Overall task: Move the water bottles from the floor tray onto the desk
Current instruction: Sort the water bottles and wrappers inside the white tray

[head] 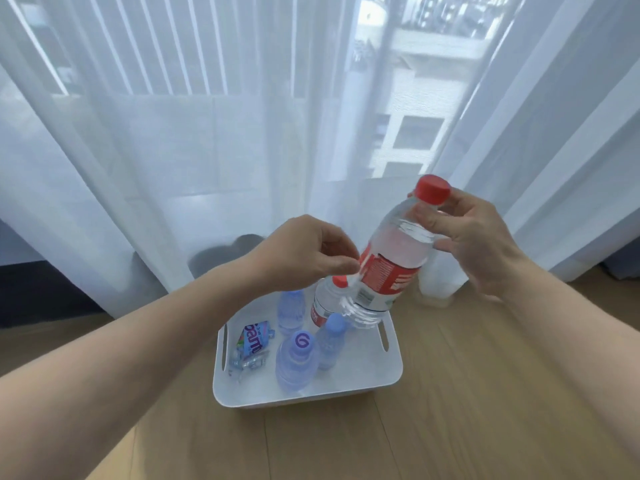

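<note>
One bottle lifted, more left in the tray

Right hand point(474, 244) grips the red-capped bottle point(394, 258) by its neck; left hand point(304, 251), loosely curled, touches its label; four bottles stand in the tray point(311, 393).

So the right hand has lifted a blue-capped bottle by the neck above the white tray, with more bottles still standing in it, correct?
Not quite: the lifted bottle has a red cap and a red label, not a blue cap. The head view shows the right hand gripping it near the neck above the white tray, where more bottles still stand, among them a blue-capped bottle.
</note>
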Motion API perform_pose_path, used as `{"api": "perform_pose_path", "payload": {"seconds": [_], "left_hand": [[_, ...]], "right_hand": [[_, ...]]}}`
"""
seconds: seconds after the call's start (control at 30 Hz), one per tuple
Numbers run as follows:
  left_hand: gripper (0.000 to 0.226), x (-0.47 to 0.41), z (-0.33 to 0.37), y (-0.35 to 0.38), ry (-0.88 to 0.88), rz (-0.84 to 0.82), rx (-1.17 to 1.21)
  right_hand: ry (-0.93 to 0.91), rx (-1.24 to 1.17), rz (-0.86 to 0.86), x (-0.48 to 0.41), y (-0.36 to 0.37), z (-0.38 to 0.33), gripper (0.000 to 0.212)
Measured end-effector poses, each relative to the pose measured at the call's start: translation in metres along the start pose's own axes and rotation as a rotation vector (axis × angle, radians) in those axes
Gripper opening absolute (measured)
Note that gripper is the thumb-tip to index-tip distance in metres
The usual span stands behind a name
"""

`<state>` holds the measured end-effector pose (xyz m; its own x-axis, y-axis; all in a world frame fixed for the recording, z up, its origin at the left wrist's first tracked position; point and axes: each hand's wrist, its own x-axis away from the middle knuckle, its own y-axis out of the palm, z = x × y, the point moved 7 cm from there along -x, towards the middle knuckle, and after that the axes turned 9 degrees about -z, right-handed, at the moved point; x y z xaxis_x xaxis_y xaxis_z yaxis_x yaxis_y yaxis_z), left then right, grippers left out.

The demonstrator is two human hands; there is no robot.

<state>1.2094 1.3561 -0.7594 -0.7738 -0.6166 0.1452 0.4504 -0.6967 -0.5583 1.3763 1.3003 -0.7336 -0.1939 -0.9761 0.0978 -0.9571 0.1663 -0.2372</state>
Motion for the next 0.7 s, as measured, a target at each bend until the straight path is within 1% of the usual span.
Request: {"api": "perform_pose_path", "payload": {"seconds": [0.07, 0.13, 0.17, 0.23, 0.33, 0.47, 0.6, 0.7], "left_hand": [[0.011, 0.001, 0.006, 0.007, 0.001, -0.012, 0.009], [0.011, 0.005, 0.002, 0.003, -0.02, 0.04, 0.003], [0.015, 0.007, -0.003, -0.001, -0.036, 0.081, 0.016], [0.023, 0.015, -0.015, -0.01, -0.087, 0.153, 0.091], [0.023, 0.024, -0.024, -0.013, -0.126, 0.195, 0.193], [0.015, 0.028, -0.025, -0.013, -0.105, 0.235, 0.277], [0.013, 0.028, -0.029, -0.013, -0.103, 0.29, 0.336], [0.01, 0.026, -0.028, -0.01, -0.098, 0.307, 0.385]], "right_hand": [[-0.006, -0.028, -0.006, -0.001, 0.012, -0.003, 0.015], [-0.005, -0.043, -0.006, -0.002, 0.021, -0.007, 0.021], [-0.008, -0.048, -0.001, -0.003, 0.024, -0.009, 0.025], [-0.013, -0.075, 0.008, -0.005, 0.027, -0.011, 0.032], [-0.01, -0.106, 0.031, -0.007, 0.03, -0.014, 0.036], [-0.005, -0.109, 0.075, -0.007, 0.031, -0.015, 0.036], [-0.013, -0.061, 0.144, -0.005, 0.029, -0.016, 0.036], [-0.033, -0.054, 0.168, -0.004, 0.027, -0.018, 0.028]]}}
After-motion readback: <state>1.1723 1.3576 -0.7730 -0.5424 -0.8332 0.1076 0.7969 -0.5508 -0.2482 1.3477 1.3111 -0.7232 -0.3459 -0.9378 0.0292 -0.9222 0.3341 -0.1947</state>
